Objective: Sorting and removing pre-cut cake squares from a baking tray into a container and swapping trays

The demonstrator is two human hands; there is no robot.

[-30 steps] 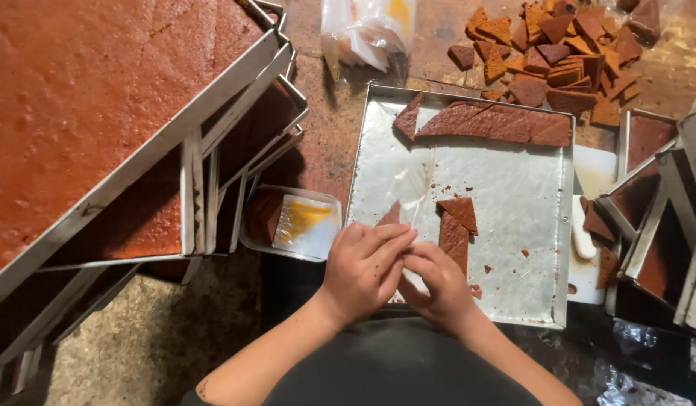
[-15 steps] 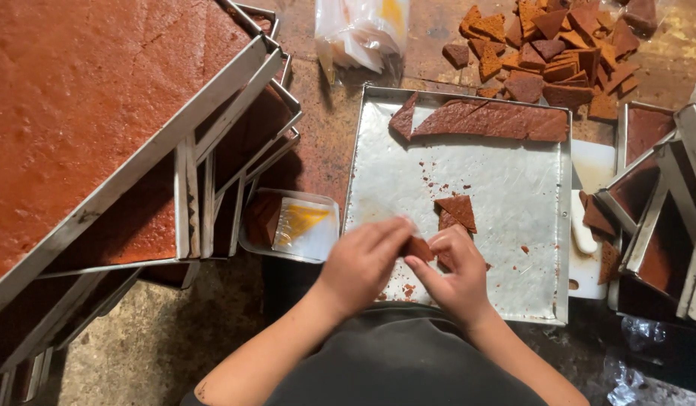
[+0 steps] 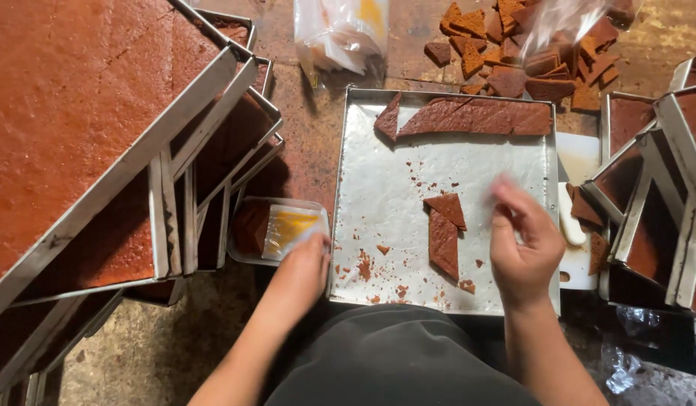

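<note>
A square metal tray (image 3: pixel 378 165) lies in front of me. On it are a long brown cake strip (image 3: pixel 476 116) along the far edge, a triangular piece (image 3: pixel 447 209), an oblong piece (image 3: pixel 442 244) and crumbs. My left hand (image 3: pixel 299 278) reaches left off the tray and touches the near right corner of a small clear plastic box (image 3: pixel 288 229), which has brown pieces and a yellow label inside. Its fingertips are hidden. My right hand (image 3: pixel 521 252) hovers, blurred, over the tray's right side beside the two pieces, with fingers loosely curled and nothing seen in it.
Tilted metal trays full of brown cake (image 3: pixel 77 113) are stacked at the left, and more trays (image 3: pixel 664 180) stand at the right. A pile of cut cake pieces (image 3: pixel 528 53) and clear plastic bags (image 3: pixel 340 34) lie beyond the tray. A white board (image 3: pixel 577 162) sits at the tray's right edge.
Both hands were together at the tray's near edge holding a small brown piece. The left hand has since moved left to the plastic box, and the right has swung right and up.
</note>
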